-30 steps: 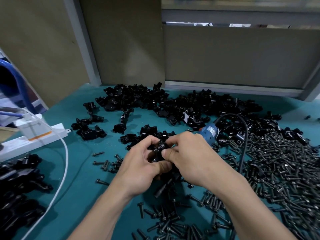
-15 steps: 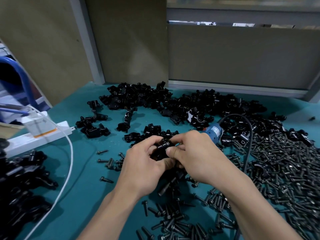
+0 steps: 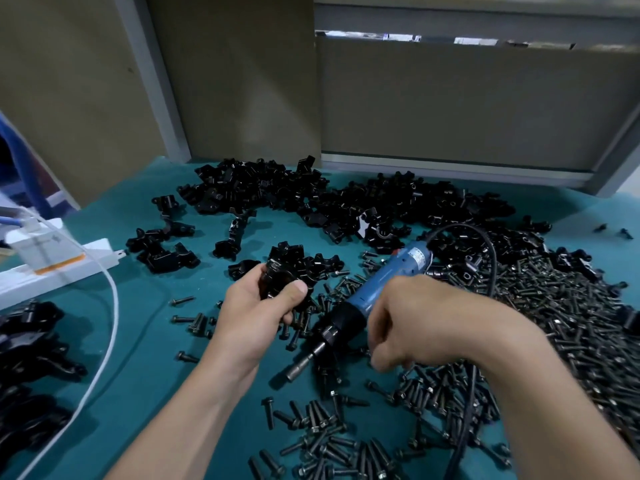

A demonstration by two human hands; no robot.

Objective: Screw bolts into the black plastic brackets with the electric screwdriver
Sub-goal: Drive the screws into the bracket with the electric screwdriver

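Note:
My left hand (image 3: pixel 258 306) grips a black plastic bracket (image 3: pixel 277 278) just above the teal table (image 3: pixel 149 344). My right hand (image 3: pixel 415 320) wraps around the blue electric screwdriver (image 3: pixel 377 289), whose black nose and metal bit (image 3: pixel 304 363) point down and left, below the bracket. The bit tip is apart from the bracket. Whether a bolt sits in the bracket is hidden by my fingers. Loose black bolts (image 3: pixel 571 306) lie heaped at the right and scattered in front of me.
A large pile of black brackets (image 3: pixel 346 206) spreads across the back of the table. More brackets (image 3: pixel 27 355) lie at the left edge. A white power strip (image 3: pixel 59 268) with a white cable (image 3: pixel 110 327) sits at the left. The screwdriver's black cord (image 3: pixel 491 258) loops right.
My right hand left the bracket and took hold of the screwdriver, lifting it. My left hand now holds the bracket alone.

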